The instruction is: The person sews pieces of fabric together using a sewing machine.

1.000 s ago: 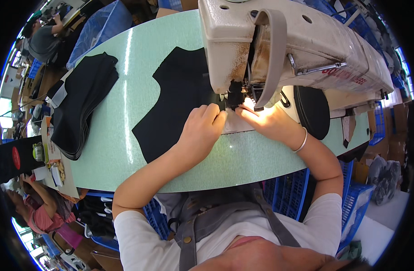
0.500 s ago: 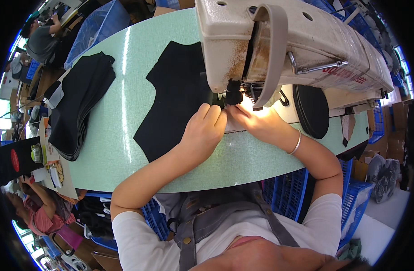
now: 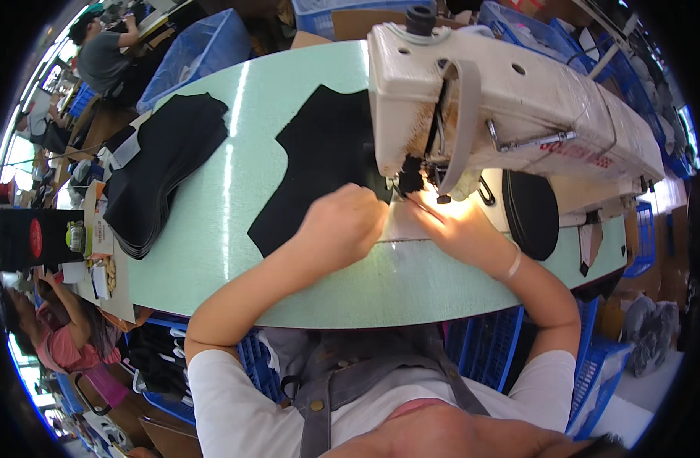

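Note:
A black cut fabric panel [image 3: 315, 156] lies flat on the pale green table, its right part running under the head of a white sewing machine [image 3: 518, 107]. My left hand [image 3: 346, 227] is closed at the panel's near right edge, fingers curled beside the needle area; the panel's edge seems pinched there. My right hand [image 3: 460, 233] sits just right of the lit needle area, thumb and forefinger together close to the presser foot. What its fingertips hold, if anything, is too small and glared to make out.
A stack of black cut pieces [image 3: 163, 164] lies on the table's left side. Rounded black pieces [image 3: 531, 214] rest right of the needle. A blue crate [image 3: 201, 57] stands beyond the far edge. Two people [image 3: 109, 57] [image 3: 63, 324] work at the left.
The view has shifted, so the table and machine appear lower and further right. My left hand has stayed near the panel's edge, and my right hand remains by the needle.

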